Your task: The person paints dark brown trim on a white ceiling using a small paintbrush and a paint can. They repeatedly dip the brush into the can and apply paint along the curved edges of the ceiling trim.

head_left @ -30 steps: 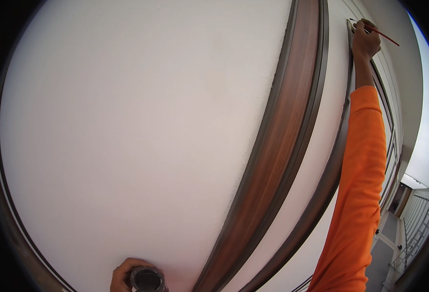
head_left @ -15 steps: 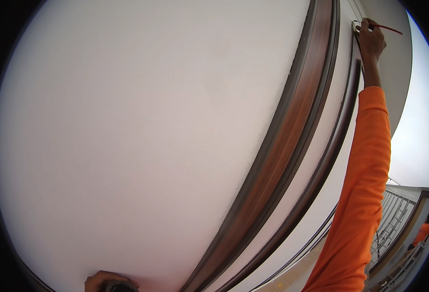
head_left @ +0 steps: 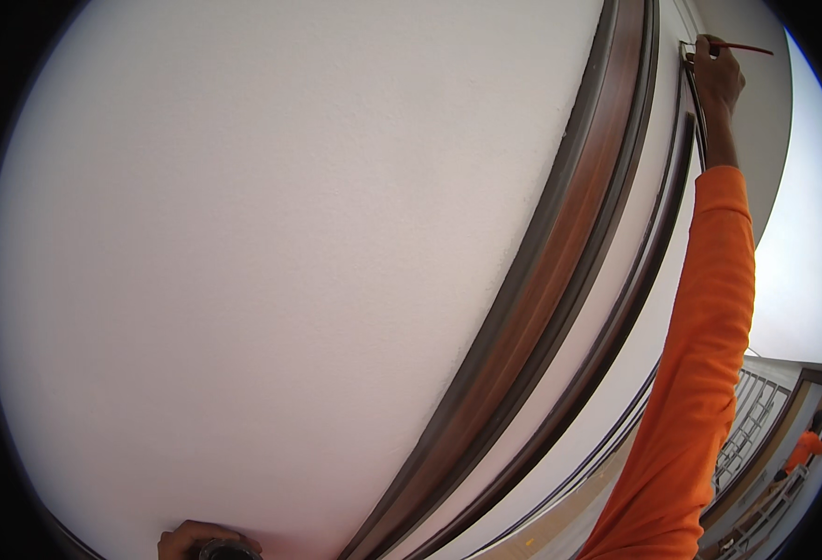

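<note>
My right hand (head_left: 719, 67) is raised at the upper right, its fingers closed round a thin paintbrush (head_left: 745, 48) with a red handle. The brush's tip end is close to the top of a narrow dark trim strip (head_left: 683, 84) on the white wall, but it is too small to tell whether it touches. At the lower edge my left hand (head_left: 185, 539) is curled round a dark, round-rimmed container (head_left: 228, 549). Only the top of that hand and container shows, so what is inside is hidden.
A broad brown wooden moulding (head_left: 560, 233) runs diagonally across the white wall (head_left: 271, 261), beside a slimmer dark rail (head_left: 616, 350). At the lower right are a metal railing (head_left: 754, 411) and another person in orange (head_left: 806, 450) by a ladder-like frame (head_left: 775, 504).
The view has shifted slightly, so the mouldings and my right arm appear a little further right. Both hands keep their grips, and the brush stays near the same strip.
</note>
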The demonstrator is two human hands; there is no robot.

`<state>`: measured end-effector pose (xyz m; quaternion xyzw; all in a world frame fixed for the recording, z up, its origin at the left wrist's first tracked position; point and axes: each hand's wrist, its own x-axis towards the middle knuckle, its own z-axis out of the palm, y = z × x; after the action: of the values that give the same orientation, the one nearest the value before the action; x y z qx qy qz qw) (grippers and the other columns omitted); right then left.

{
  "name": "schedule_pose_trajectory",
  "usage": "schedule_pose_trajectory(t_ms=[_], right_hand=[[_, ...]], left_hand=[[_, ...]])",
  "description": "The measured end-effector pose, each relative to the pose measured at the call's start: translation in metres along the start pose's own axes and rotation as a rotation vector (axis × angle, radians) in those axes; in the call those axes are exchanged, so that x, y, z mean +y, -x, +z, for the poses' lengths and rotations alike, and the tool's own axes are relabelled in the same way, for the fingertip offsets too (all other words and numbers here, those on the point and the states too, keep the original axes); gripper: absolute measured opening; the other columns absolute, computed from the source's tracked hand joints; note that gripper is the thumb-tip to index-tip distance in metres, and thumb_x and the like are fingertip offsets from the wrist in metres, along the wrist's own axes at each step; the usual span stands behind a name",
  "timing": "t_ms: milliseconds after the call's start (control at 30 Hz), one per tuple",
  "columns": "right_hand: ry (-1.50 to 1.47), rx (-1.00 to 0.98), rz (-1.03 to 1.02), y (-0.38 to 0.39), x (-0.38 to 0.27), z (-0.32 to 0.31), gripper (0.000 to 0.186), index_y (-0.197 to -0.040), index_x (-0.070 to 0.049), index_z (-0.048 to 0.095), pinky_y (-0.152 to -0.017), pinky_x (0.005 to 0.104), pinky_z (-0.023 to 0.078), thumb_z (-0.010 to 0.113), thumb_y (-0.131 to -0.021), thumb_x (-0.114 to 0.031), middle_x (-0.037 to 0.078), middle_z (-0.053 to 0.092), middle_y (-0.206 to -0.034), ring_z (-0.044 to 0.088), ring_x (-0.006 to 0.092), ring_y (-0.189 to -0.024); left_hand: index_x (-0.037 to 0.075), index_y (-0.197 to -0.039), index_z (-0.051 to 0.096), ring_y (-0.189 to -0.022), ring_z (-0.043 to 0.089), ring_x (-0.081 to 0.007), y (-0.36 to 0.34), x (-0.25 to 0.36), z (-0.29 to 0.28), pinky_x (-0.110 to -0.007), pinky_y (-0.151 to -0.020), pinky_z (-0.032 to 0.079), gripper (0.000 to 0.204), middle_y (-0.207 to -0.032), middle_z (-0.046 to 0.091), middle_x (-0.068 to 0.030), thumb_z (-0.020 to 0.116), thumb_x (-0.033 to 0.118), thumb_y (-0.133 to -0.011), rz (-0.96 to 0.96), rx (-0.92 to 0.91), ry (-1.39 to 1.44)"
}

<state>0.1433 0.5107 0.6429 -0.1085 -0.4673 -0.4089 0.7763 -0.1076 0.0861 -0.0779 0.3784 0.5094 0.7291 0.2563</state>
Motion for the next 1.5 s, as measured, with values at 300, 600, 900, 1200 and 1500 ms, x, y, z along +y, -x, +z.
schedule_pose_trajectory(t_ms=[300, 600, 900, 1200, 1500], right_hand=[[0.028, -0.042, 0.005, -0.004, 0.001, -0.006, 0.043, -0.115, -0.010, 0.074, -0.101, 0.0423, 0.050, 0.053, -0.095, -0.042, 0.009, 0.078, -0.096, 0.070, 0.0320, -0.108], [0.048, -0.098, 0.015, -0.006, 0.013, 0.003, 0.046, -0.114, -0.009, 0.074, -0.101, 0.0431, 0.050, 0.053, -0.094, -0.044, 0.011, 0.078, -0.097, 0.070, 0.0334, -0.107], [-0.072, -0.051, 0.051, -0.002, 0.018, -0.001, 0.046, -0.116, -0.010, 0.074, -0.102, 0.0440, 0.049, 0.053, -0.094, -0.045, 0.014, 0.076, -0.106, 0.069, 0.0354, -0.110], [-0.078, -0.060, 0.102, -0.002, 0.015, -0.013, 0.048, -0.114, -0.010, 0.075, -0.102, 0.0458, 0.049, 0.053, -0.092, -0.046, 0.018, 0.075, -0.109, 0.068, 0.0393, -0.110], [-0.047, -0.056, 0.127, -0.010, 0.011, -0.032, 0.048, -0.120, -0.014, 0.075, -0.108, 0.0431, 0.044, 0.055, -0.094, -0.049, 0.012, 0.077, -0.108, 0.069, 0.0339, -0.110]], left_hand=[[0.001, -0.133, 0.055, -0.117, 0.063, -0.0217, 0.005, -0.002, 0.005, -0.037, -0.104, 0.048, 0.089, -0.125, 0.065, -0.0116, 0.095, 0.029, -0.059, 0.006, 0.004, 0.005], [0.001, -0.133, 0.055, -0.117, 0.063, -0.0220, -0.002, 0.001, 0.015, -0.037, -0.104, 0.049, 0.089, -0.124, 0.066, -0.0119, 0.095, 0.028, -0.059, 0.001, 0.008, 0.011], [0.001, -0.132, 0.055, -0.116, 0.063, -0.0223, 0.001, 0.003, 0.021, -0.038, -0.104, 0.049, 0.088, -0.124, 0.066, -0.0122, 0.095, 0.028, -0.059, 0.013, 0.007, 0.012], [0.001, -0.132, 0.055, -0.116, 0.064, -0.0226, 0.012, 0.002, 0.019, -0.038, -0.104, 0.049, 0.088, -0.124, 0.066, -0.0126, 0.096, 0.027, -0.059, 0.035, 0.020, 0.018], [0.000, -0.132, 0.055, -0.116, 0.064, -0.0228, 0.035, 0.003, 0.011, -0.038, -0.103, 0.049, 0.087, -0.123, 0.066, -0.0129, 0.096, 0.026, -0.059, 0.097, 0.041, 0.011]])
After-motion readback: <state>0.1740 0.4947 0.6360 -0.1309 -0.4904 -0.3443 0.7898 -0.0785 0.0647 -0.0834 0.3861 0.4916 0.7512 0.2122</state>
